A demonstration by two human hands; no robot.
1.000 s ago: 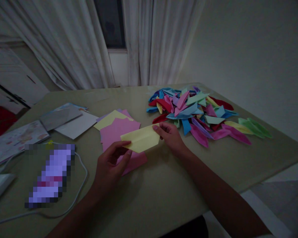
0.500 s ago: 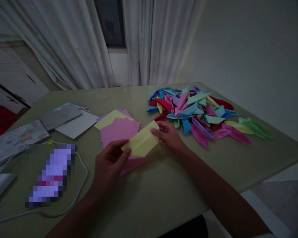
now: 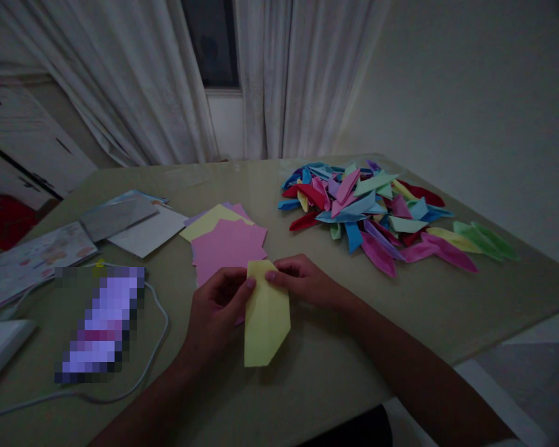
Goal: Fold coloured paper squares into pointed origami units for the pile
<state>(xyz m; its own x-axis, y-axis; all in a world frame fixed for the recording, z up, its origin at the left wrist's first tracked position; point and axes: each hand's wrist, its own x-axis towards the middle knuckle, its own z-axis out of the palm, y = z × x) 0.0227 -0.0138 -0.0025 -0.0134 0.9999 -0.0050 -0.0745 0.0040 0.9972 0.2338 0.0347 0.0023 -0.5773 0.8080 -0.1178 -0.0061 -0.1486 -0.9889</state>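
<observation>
Paper [image 3: 266, 329] btwn L hand [image 3: 221, 304] & R hand [image 3: 302, 279]

On my feed there's a pixelated purple slab [image 3: 105, 323] on the left side of the table [image 3: 428, 316], with a pale cable [image 3: 167, 323] looping around it and part of a white device [image 3: 2, 351] near it. Just beyond sit a floral-print packet [image 3: 41, 257], a greyish sleeve [image 3: 121, 215] and a white sheet [image 3: 146, 234], kinda overlapping. Background's pale curtains [image 3: 140, 81], a dark window [image 3: 213, 46], a white cabinet [image 3: 21, 133] and something red [image 3: 4, 220].

Dim, flat light; soft shadows under hands; corners dark; phone-like patch pixelated.
</observation>
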